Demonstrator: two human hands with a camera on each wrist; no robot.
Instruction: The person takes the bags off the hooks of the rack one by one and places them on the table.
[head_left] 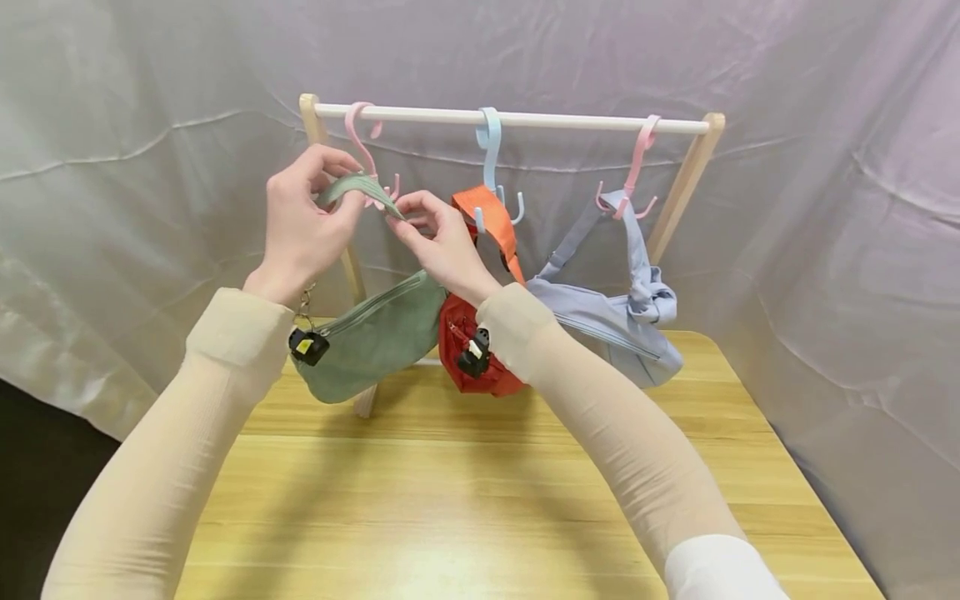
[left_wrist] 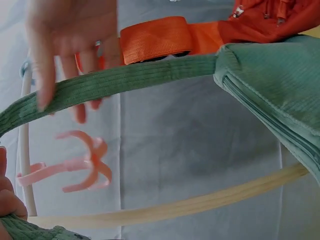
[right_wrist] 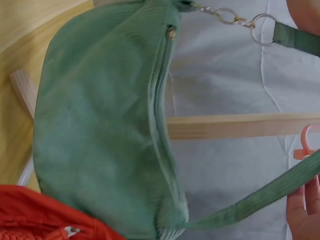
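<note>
My left hand (head_left: 303, 221) grips the strap (head_left: 356, 185) of a green corduroy shoulder bag (head_left: 378, 337), close to a pink hook (head_left: 356, 125). On the strap's other side, my right hand (head_left: 444, 242) pinches it between thumb and fingers. Below both hands the bag hangs tilted, its zipper along the top edge. The right wrist view shows a metal chain and ring (right_wrist: 262, 30) joining one end of the strap to the bag. In the left wrist view the pink hook's prongs (left_wrist: 92, 160) lie apart from the strap, which arches beside them.
A rack with a white rail (head_left: 420, 117) and wooden legs stands on the wooden table (head_left: 450, 500). From a blue hook (head_left: 489, 142) hangs a red bag (head_left: 480, 379) by its orange strap. A light blue bag (head_left: 615, 333) hangs on another pink hook (head_left: 637, 158) to the right.
</note>
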